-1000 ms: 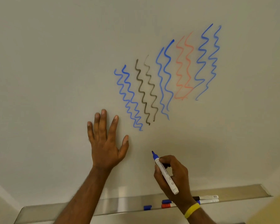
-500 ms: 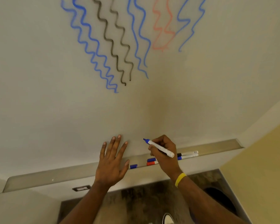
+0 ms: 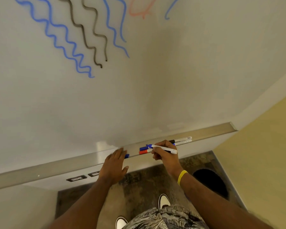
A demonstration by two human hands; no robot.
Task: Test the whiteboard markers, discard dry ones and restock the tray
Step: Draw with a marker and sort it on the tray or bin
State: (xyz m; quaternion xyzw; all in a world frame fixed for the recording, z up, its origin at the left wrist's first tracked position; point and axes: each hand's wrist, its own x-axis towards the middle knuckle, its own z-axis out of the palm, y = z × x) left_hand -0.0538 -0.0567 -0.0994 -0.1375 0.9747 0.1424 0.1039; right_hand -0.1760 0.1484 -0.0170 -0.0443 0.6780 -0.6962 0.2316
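While over tray [image 3: 56,164], blue marker [image 3: 170,150] betw. R hand [image 3: 166,157] fingers [image 3: 165,143] & thumb.

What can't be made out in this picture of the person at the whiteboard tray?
Head view, all four:
The blue cap: mostly hidden behind the left hand; contact unclear.
The tray markers: middles covered by the right hand gripping the blue-tipped marker.
The squiggles: cut off by the top edge.
The marker print: too small to read.
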